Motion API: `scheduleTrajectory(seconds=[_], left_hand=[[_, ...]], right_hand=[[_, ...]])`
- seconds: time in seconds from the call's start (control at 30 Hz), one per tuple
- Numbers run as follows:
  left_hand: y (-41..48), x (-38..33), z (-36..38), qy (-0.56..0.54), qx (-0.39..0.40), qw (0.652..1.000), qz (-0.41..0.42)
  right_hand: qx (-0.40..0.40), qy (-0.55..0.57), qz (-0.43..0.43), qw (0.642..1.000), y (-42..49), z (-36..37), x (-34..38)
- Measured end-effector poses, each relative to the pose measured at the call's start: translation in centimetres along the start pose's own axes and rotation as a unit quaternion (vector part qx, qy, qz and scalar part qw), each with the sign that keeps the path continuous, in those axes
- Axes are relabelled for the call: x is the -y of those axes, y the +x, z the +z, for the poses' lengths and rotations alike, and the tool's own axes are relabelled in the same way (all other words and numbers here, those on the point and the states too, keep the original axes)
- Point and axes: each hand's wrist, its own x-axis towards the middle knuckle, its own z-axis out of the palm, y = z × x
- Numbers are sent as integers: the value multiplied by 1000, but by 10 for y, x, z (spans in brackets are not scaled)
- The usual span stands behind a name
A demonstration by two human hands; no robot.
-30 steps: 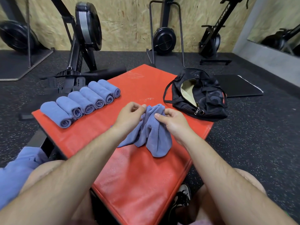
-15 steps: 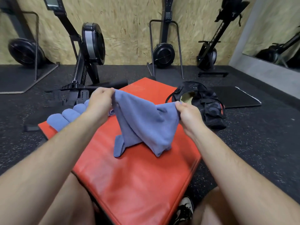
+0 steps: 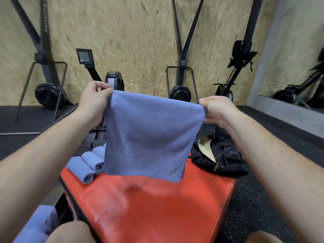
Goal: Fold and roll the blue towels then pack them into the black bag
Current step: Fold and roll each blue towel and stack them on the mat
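A blue towel (image 3: 149, 137) hangs spread out flat in the air above the red mat (image 3: 157, 204). My left hand (image 3: 93, 99) pinches its top left corner and my right hand (image 3: 216, 109) pinches its top right corner. Behind the towel's left edge, rolled blue towels (image 3: 87, 165) lie in a row on the mat; the hanging towel hides part of the row. The black bag (image 3: 219, 158) sits on the mat's far right corner with its zip open and a pale lining showing.
More blue cloth (image 3: 35, 225) lies at the bottom left beside my knee. Rowing machines (image 3: 180, 92) stand along the plywood wall behind the mat. Dark rubber flooring (image 3: 254, 207) surrounds the mat, and a mirror (image 3: 298, 67) is at the right.
Both hands have lifted the bunched towel off the mat and pulled apart, so it now hangs open and flat. The camera has tilted upward.
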Motion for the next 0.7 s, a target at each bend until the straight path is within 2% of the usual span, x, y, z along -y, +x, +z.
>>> scheduleTrajectory(seconds=[0.13,0.2,0.3,0.37,0.43,0.5,0.57,0.63,0.7], left_hand=[[-14,-25,-13,11,45,999,8],[-19,-32,-23,21,50,998,10],[-27,-37,-29,51,56,997,27],[-29,-34,-26,80,57,995,36],[-27,-27,-20,114,67,991,36],[-21,-16,-15,173,73,981,46],[-13,0,-10,284,77,952,79],[-1,18,-5,361,82,924,98],[12,32,0,389,82,913,94]], right_hand=[[141,65,17,988,-17,-17,27],[164,89,-3,982,-26,-29,34],[153,76,-39,985,-33,-39,37],[128,18,-65,990,-32,-39,36],[96,-105,-95,985,-28,-35,31],[73,-265,-122,954,-21,-30,21],[81,-367,-133,917,-11,-23,8],[74,-391,-124,909,5,-16,-7],[46,-369,-116,921,24,-10,-20]])
